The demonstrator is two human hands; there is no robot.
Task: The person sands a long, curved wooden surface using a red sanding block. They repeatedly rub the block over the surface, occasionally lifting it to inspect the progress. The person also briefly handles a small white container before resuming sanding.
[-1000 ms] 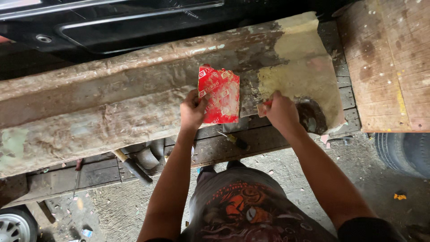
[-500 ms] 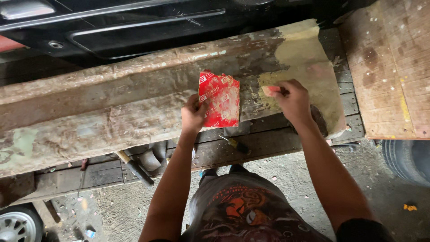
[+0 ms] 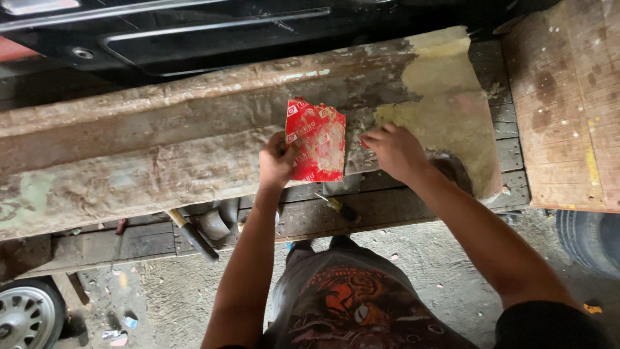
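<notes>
My left hand (image 3: 276, 160) grips the left edge of a red, creased piece of cardboard (image 3: 318, 140) and holds it against a long, rusty, filler-smeared metal panel (image 3: 148, 155) lying on a wooden bench. My right hand (image 3: 395, 150) rests on the panel just right of the cardboard, fingers curled around a small red-pink object that is mostly hidden. A patch of yellowish filler (image 3: 452, 110) covers the panel's right end beside that hand.
A dark vehicle body (image 3: 194, 32) runs along the top. A wooden board (image 3: 568, 103) lies at the right. A hammer (image 3: 192, 234) and a screwdriver (image 3: 337, 207) lie on the bench planks. Tyres show at bottom left (image 3: 26, 313) and right (image 3: 591, 242).
My right hand has slid left across the yellowish filler toward the red cardboard. My left hand and the cardboard have stayed in place.
</notes>
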